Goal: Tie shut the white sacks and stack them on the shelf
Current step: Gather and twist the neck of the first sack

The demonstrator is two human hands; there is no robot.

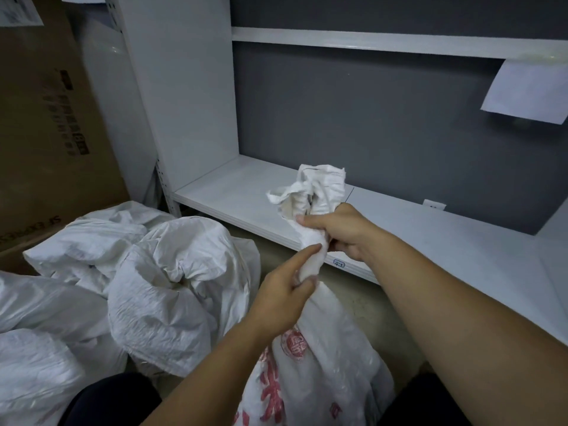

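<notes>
Centrally, low in the frame, my right hand (338,233) curls its fingers round the bunched neck of the white sack (322,348); my left hand (284,292) pinches just below. I'd hold that bunch tight while knotting.

We see crinkled woven-plastic sack (322,348), faintly glossy; smooth matt white shelf (233,195); dull brown cardboard box (46,118); paper sheet (528,93).

White sack (322,348) with red print, white shelf (233,192), grey wall (368,118), brown carton (46,133).
</notes>
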